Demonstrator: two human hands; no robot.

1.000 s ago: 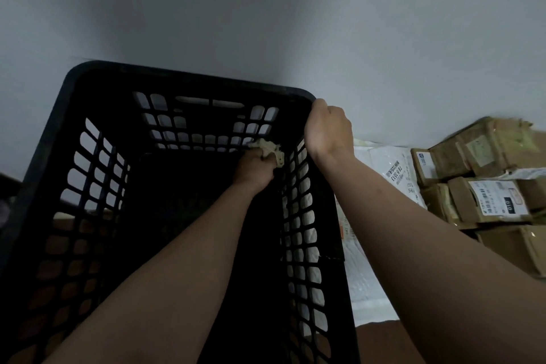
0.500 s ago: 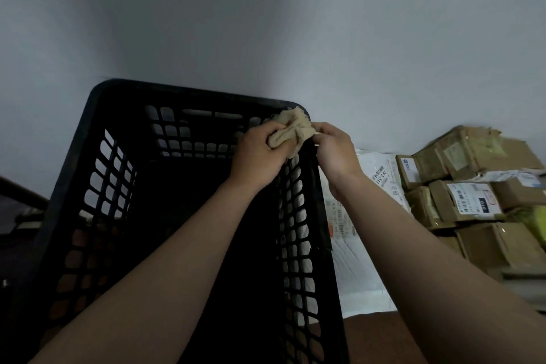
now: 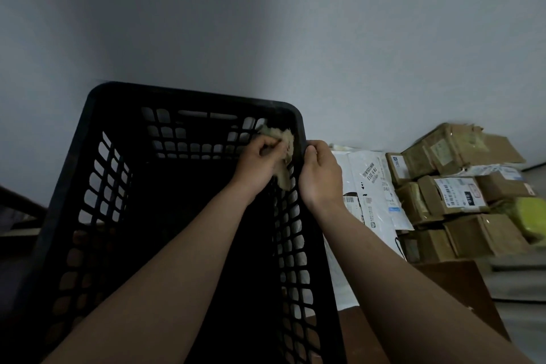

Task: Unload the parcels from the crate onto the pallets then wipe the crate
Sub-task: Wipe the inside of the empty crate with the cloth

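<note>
A tall black slotted crate (image 3: 97,174) fills the left and centre of the head view, with nothing visible inside it. My left hand (image 3: 260,161) is inside the crate at its far right corner, shut on a beige cloth (image 3: 285,154) pressed against the right wall just under the rim. Gripping the top of that right rim from outside is my right hand (image 3: 320,173). The parcels lie to the right of the crate: a white mailer bag (image 3: 372,186) and a stack of brown cardboard boxes (image 3: 461,195).
A plain grey wall (image 3: 295,23) stands behind everything. A yellow-green packet (image 3: 530,216) sits at the far right edge of the box pile. A brown surface (image 3: 452,284) lies below the boxes. Dark furniture edges show at the far left.
My left hand lifted the cloth from lower on the right wall to the rim, then dipped just inside the corner. My right hand slid slightly back along the rim.
</note>
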